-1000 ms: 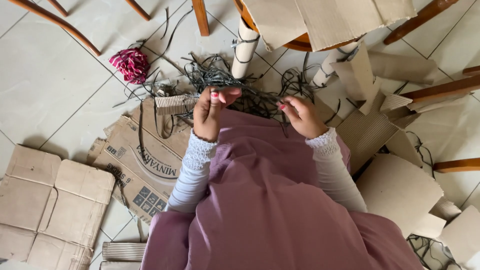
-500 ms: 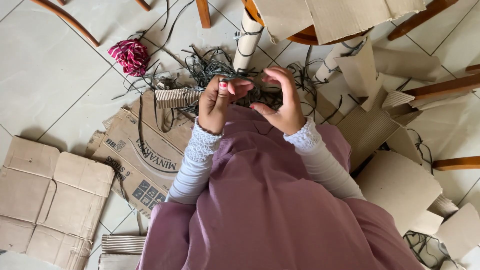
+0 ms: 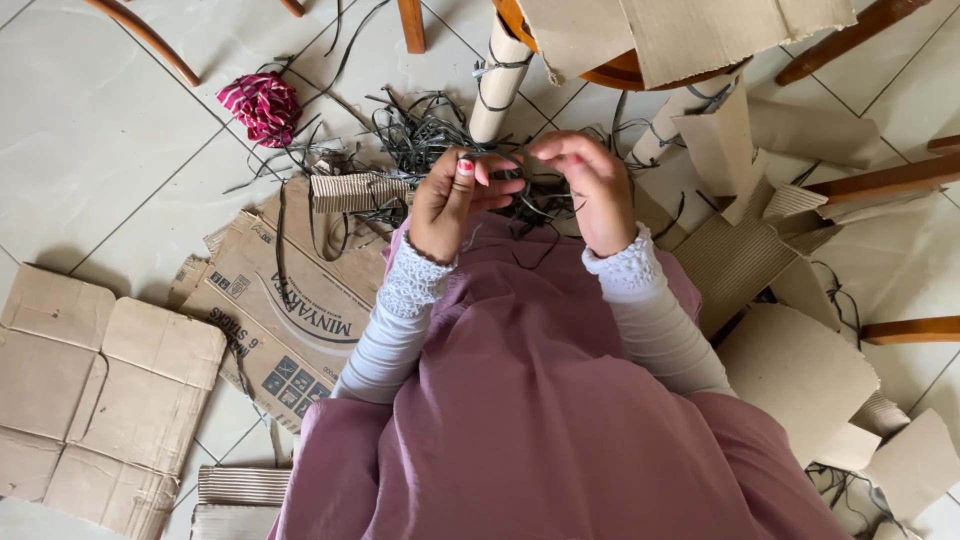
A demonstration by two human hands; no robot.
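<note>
Pinching thin dark cord point(image 3: 520, 192) between both grips: left hand point(image 3: 447, 200), right hand point(image 3: 598, 190); cord tangle point(image 3: 420, 135) just beyond grips.

Thin dark cord point(image 3: 527, 190), tangled, stretched between both raised hands point(image 3: 525, 195).

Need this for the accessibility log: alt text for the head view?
Seen from above, a seated person's left hand and right hand meet over dark string. Flattened cardboard boxes and a rolled cardboard tube lie on the tiled floor.
</note>
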